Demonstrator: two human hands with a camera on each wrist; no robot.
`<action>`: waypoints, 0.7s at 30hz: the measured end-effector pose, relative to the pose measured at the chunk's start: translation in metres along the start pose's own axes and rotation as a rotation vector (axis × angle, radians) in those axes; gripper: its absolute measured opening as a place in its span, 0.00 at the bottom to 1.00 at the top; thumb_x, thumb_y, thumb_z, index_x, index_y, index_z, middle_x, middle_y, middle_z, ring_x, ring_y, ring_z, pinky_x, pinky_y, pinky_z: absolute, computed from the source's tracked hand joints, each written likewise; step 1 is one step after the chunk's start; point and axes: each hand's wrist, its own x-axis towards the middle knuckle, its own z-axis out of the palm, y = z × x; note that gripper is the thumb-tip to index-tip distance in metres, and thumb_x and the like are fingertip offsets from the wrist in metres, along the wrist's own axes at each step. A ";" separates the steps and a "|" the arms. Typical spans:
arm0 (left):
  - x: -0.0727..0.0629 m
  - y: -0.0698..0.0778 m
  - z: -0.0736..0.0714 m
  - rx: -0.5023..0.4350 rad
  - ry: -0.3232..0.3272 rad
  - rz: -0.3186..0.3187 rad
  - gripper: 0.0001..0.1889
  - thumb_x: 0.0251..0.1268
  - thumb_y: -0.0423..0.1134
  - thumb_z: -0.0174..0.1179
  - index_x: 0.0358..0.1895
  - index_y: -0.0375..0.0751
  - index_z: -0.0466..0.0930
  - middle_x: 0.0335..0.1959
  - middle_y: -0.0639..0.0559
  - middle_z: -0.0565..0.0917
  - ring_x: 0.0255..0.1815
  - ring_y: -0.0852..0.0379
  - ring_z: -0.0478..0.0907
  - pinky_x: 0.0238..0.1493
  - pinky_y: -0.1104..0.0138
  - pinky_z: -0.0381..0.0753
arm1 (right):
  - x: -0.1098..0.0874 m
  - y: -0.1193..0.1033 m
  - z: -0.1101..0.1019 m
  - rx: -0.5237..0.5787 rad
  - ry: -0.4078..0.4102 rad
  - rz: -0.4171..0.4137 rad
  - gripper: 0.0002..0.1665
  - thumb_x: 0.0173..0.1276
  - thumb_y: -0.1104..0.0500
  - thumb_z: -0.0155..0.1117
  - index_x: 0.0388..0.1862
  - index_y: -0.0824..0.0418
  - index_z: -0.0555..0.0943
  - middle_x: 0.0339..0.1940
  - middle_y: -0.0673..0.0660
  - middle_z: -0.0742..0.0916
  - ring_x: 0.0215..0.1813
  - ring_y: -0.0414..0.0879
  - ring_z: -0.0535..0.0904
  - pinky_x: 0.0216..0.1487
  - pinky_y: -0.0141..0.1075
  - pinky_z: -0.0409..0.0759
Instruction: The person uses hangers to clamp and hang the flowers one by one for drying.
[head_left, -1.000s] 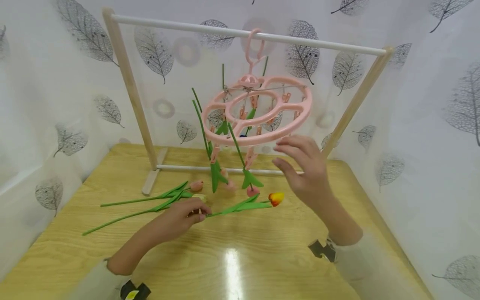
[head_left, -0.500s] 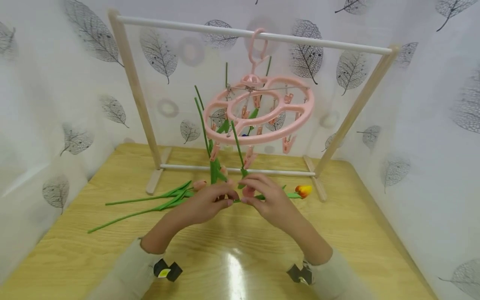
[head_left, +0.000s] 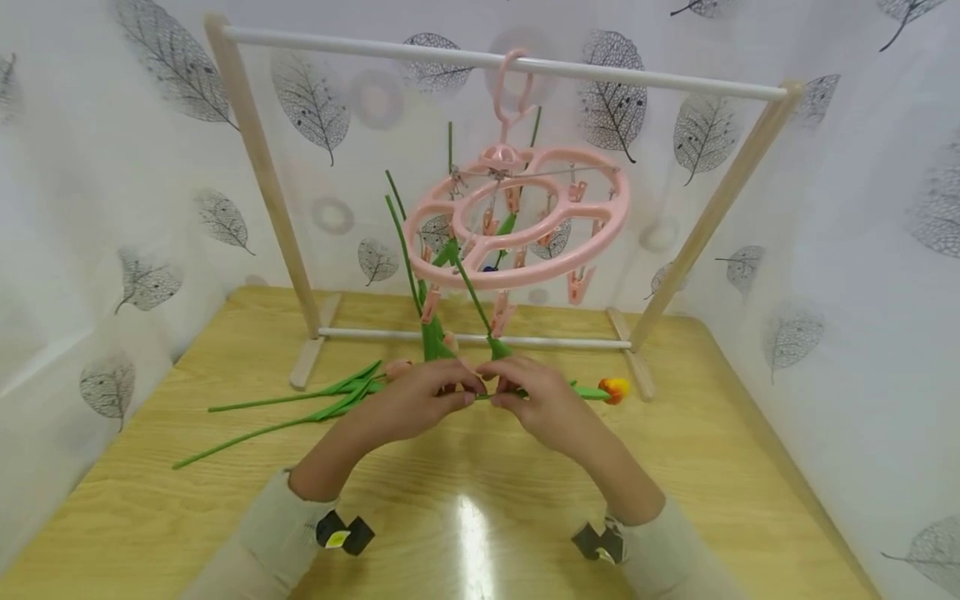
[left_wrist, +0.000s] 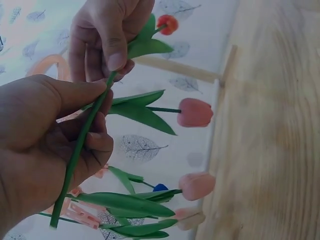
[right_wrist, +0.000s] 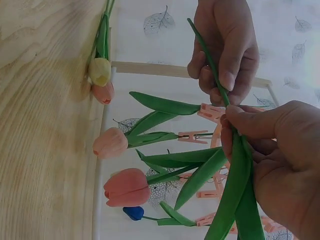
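Note:
Both hands pinch the green stem of one artificial tulip with a red-yellow head (head_left: 615,389), low in front of the hanging flowers. My left hand (head_left: 423,400) grips the stem toward its bare end, which crosses the palm in the left wrist view. Right beside it, my right hand (head_left: 536,404) pinches the stem just below the leaves (right_wrist: 240,185). Above the hands hangs a round pink clip hanger (head_left: 517,273). Its clips hold several tulips head down, among them a pink tulip (right_wrist: 127,187) and a blue one (right_wrist: 133,213). A pink clip (head_left: 577,286) at the front right holds nothing.
The hanger hooks over the white top bar (head_left: 360,48) of a wooden-legged rack (head_left: 262,179). On the wooden table (head_left: 390,517), at the left, lie a yellow tulip (right_wrist: 99,71) and a pink one (right_wrist: 103,93). Leaf-print curtain (head_left: 847,250) surrounds the table.
My right hand has come down from the hanger's right edge to the stem. My left hand has moved right with the tulip, whose head now sits farther right. The last half second shows little movement.

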 end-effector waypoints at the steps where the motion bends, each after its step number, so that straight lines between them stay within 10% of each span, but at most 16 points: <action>1: -0.001 0.001 -0.001 -0.006 -0.004 -0.014 0.11 0.78 0.40 0.55 0.55 0.51 0.83 0.51 0.58 0.84 0.45 0.62 0.79 0.44 0.66 0.82 | 0.000 0.001 -0.001 0.004 -0.004 0.007 0.23 0.65 0.71 0.69 0.59 0.63 0.82 0.42 0.53 0.87 0.39 0.40 0.81 0.39 0.30 0.83; 11: -0.018 0.001 -0.032 -0.064 -0.013 -0.155 0.14 0.76 0.47 0.58 0.60 0.62 0.81 0.48 0.60 0.85 0.43 0.58 0.79 0.41 0.62 0.83 | -0.001 0.004 -0.009 0.081 -0.058 0.098 0.22 0.67 0.72 0.66 0.60 0.64 0.81 0.45 0.54 0.89 0.45 0.44 0.86 0.49 0.32 0.85; 21: -0.025 0.007 -0.049 -0.228 0.192 -0.142 0.12 0.75 0.47 0.59 0.56 0.51 0.82 0.42 0.50 0.84 0.38 0.52 0.79 0.37 0.63 0.82 | 0.000 0.004 -0.007 0.154 -0.084 0.116 0.24 0.68 0.73 0.64 0.62 0.65 0.80 0.45 0.56 0.88 0.47 0.49 0.86 0.50 0.35 0.86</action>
